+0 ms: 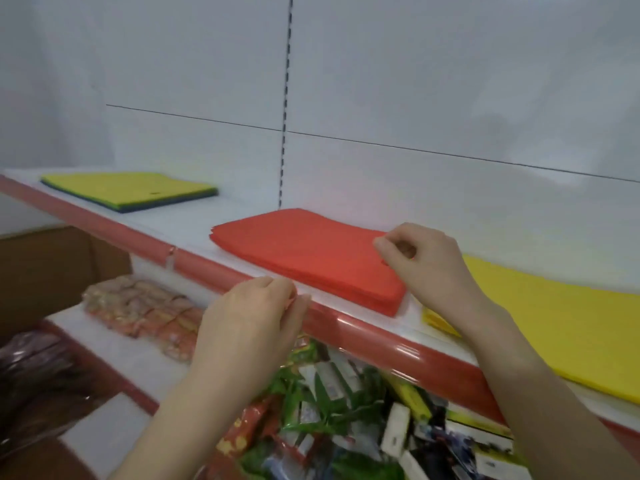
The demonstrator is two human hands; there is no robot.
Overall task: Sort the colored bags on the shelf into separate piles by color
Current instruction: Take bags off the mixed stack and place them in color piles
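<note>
Head view: a white shelf (197, 230) with a red front edge (363, 332) is seen running from 9 o'clock down to 4 o'clock. A pile of red bags (304, 258) is laid flat at the centre. A pile of yellow bags (561, 327) is set just beside it at 4 o'clock. Well apart, at 10 o'clock, a third pile (128, 188) is topped with a yellow-green bag, with blue edges showing beneath. The right hand (422, 265) is held over the near right corner of the red pile, its fingers curled and thumb drawn to forefinger. Whether a bag is pinched cannot be told. The left hand (252, 317) is placed at the front edge, at 7 o'clock of the red pile, fingers bent. Its hold is blurred and cannot be told. Packets (145, 306) are stacked on a lower shelf at 8 o'clock.
</note>
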